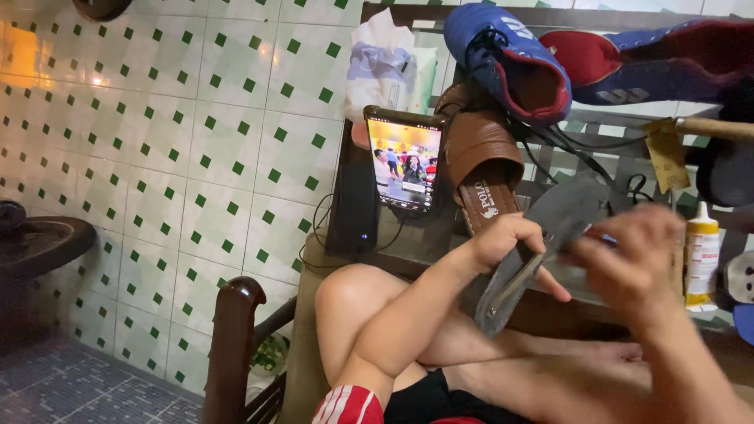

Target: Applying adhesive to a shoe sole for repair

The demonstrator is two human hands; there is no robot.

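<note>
White wall tiles (196, 141) with small green diamonds fill the background, and a dark wooden bench (408, 251) carries a clutter of footwear. The person's left hand (514, 239) closes its grip around the middle of a flat grey shoe sole (550, 235), fingers wrapped over its edge, holding it tilted above the bare knees. The right hand (632, 263) is blurred just beside the left, touching the sole's upper end; whether its grip is closed I cannot tell. Behind the left hand stands a brown leather sandal (483, 169), and next to that a lit smartphone (404, 161) is propped upright. Above hang a blue sports shoe (503, 55) and a red one (667, 59). Beyond the right hand stands a small white glue bottle (701, 251).
</note>
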